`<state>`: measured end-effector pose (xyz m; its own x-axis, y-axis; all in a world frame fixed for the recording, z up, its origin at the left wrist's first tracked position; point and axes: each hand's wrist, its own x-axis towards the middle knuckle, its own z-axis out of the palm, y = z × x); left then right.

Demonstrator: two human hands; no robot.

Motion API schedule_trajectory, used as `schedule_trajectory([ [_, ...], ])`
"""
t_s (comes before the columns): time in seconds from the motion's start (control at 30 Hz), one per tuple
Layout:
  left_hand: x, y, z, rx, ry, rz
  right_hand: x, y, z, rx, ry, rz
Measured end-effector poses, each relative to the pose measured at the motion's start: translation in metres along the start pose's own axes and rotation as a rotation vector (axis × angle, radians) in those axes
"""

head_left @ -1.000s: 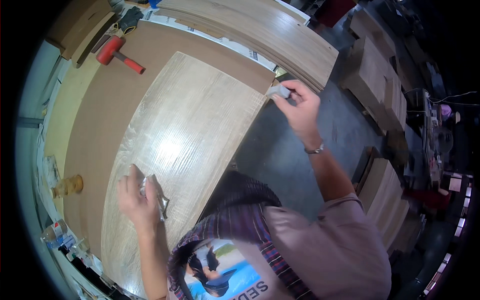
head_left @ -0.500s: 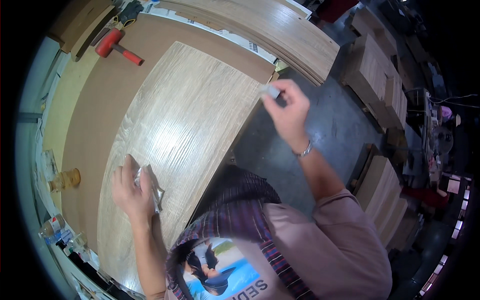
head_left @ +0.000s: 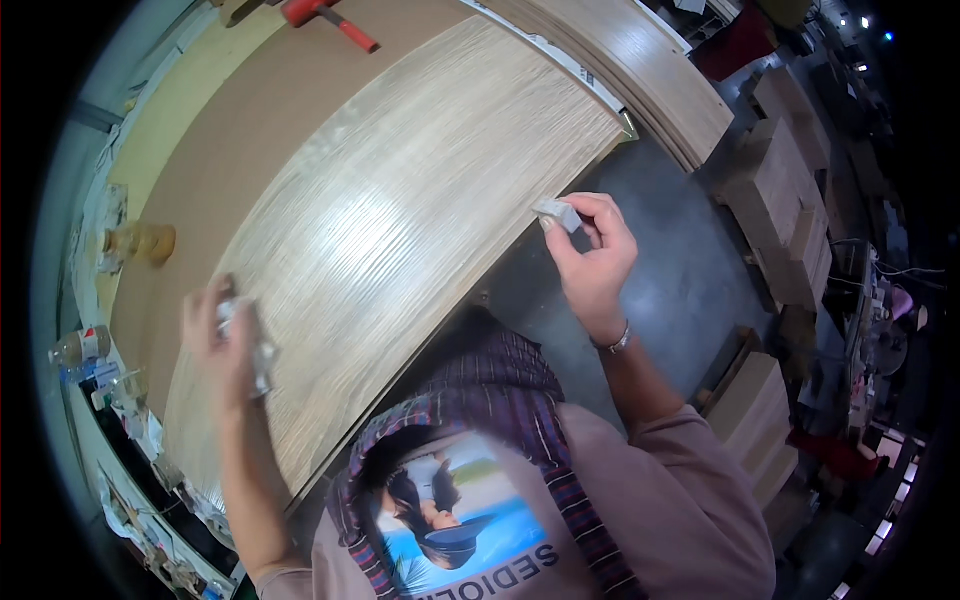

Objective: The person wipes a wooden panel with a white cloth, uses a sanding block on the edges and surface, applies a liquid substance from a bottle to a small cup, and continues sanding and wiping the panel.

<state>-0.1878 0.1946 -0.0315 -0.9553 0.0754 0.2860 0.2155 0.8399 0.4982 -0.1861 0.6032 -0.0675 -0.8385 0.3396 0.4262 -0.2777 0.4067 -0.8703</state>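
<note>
A wood-grain panel (head_left: 420, 200) with one curved side lies flat across the workbench. Pinched between thumb and fingers of my right hand (head_left: 602, 265) is a small grey block (head_left: 558, 214), held at the panel's right-hand long edge. Whether the block touches that edge I cannot tell. My left hand (head_left: 225, 350), smeared by motion, is over the panel's left part near the curved edge. Its fingers are closed around a crumpled, shiny whitish wrapper or cloth (head_left: 262, 365); its exact kind is unclear.
A red mallet (head_left: 335, 22) lies on brown board at the far left. A yellowish jar (head_left: 150, 243) and a plastic bottle (head_left: 80, 347) stand along the left side. Stacked panels (head_left: 650, 70) sit beyond the far end; wooden pieces (head_left: 775, 190) stand on the right floor.
The view has shifted, so the mallet sits higher in the picture. My right hand with the grey block has come nearer along the panel's edge. My left hand has moved left toward the curved edge.
</note>
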Motion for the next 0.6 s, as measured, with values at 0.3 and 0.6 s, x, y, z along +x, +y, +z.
schedule_trajectory([
  [0.3,-0.169,-0.171,-0.162,0.131,0.392,-0.306,-0.074,-0.033,0.033,0.017,0.132,0.101],
  [0.6,-0.227,-0.168,-0.151,-0.159,0.376,-0.294,-0.179,-0.114,0.116,-0.005,0.050,0.077],
])
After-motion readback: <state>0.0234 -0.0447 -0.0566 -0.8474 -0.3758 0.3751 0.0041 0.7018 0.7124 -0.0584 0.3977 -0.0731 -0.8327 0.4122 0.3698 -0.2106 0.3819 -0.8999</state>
